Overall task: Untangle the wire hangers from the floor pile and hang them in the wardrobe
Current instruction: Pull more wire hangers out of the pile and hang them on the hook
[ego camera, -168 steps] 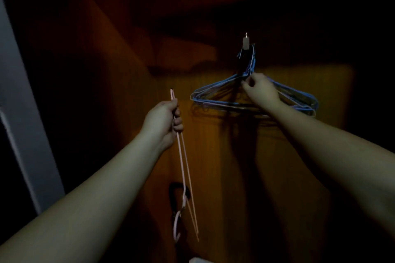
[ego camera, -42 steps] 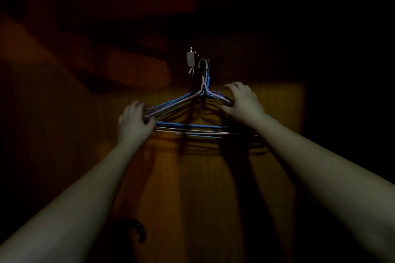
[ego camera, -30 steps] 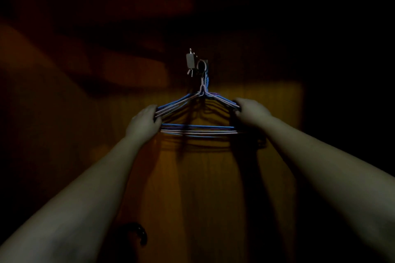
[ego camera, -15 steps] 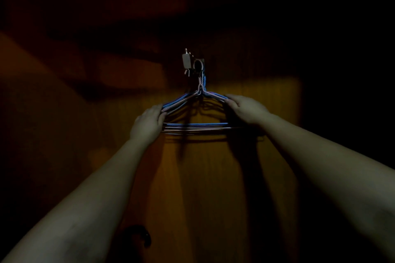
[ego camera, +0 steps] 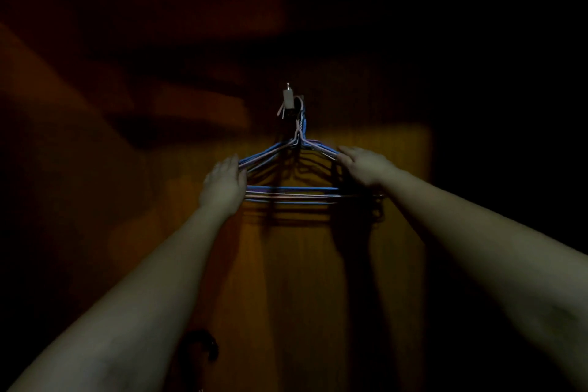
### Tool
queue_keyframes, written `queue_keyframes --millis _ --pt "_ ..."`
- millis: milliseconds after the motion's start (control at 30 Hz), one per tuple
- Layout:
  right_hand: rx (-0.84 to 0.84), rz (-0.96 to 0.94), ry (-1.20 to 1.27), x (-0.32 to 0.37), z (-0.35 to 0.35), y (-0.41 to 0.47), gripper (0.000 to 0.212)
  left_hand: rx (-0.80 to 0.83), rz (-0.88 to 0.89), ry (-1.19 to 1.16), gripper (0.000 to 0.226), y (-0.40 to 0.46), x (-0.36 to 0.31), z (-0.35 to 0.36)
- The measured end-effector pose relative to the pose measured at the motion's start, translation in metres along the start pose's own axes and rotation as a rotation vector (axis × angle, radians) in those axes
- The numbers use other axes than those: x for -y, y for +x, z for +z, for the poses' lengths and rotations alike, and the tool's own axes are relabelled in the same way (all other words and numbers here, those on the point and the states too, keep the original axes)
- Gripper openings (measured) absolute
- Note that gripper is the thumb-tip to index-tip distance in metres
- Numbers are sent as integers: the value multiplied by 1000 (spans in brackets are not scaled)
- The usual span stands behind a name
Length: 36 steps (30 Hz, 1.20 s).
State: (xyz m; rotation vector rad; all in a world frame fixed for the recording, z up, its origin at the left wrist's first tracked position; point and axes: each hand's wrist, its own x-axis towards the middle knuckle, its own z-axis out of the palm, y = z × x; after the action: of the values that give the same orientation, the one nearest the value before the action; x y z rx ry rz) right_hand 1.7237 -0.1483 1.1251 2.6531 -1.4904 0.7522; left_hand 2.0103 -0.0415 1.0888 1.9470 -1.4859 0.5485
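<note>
The wardrobe's wooden back panel fills the middle of the frame, lit in a dim orange patch and black everywhere else. Just above centre, the bunch of wire hangers, blue and pink, hangs by its hooks from a small peg on that panel.

My left hand lies flat, fingers loosely spread, against the left shoulder of the bunch. It touches the wires but does not close round them. My right hand rests the same way on the right shoulder, fingers extended and nothing gripped.

I judge these hangers to be light, thin and springy. Each wire is stiff enough to keep its triangle shape, yet the bunch would slide and snag on itself, and the coated wire looks slick. The sloped shoulders are where to steady them. To lift one off, the neck just under the hook would be the better hold, since the bottom bars would swing.

Compared with a few seconds ago, my left hand no longer carries the pink hanger by its bar; that hanger now sits on the peg with the blue ones. Half a second ago both hands were curled on the shoulders, and now they have opened out.

At the bottom left, a dark curved handle is barely visible.
</note>
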Motion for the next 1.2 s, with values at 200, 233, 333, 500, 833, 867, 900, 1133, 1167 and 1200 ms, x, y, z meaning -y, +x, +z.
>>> queue_keyframes --millis 200,233,333,500,833,867,900,1133,1167,1200 --pt "-169 63 -27 17 -10 -53 52 -165 53 -64 45 -54 -9 -21" --pt "-209 59 -22 19 -8 -67 50 -153 62 -84 44 -63 -11 -26" --pt "-177 80 55 28 -4 -111 48 7 78 -89 42 -91 -14 -38" --pt "152 110 57 46 6 -198 36 384 123 -133 31 -150 -18 -49" --pt "364 169 78 12 59 -376 41 732 62 -340 26 -324 -77 -17" --pt "374 189 99 2 64 -395 41 745 57 -359 25 -340 -87 -9" --pt "381 215 125 -8 69 -415 40 756 54 -381 24 -354 -99 -1" --pt "461 473 187 -127 82 -570 40 902 193 -474 22 -448 -226 58" --pt "471 520 181 -146 80 -593 42 931 226 -481 22 -460 -251 65" --pt "477 562 178 -164 76 -615 43 957 255 -485 22 -473 -276 71"
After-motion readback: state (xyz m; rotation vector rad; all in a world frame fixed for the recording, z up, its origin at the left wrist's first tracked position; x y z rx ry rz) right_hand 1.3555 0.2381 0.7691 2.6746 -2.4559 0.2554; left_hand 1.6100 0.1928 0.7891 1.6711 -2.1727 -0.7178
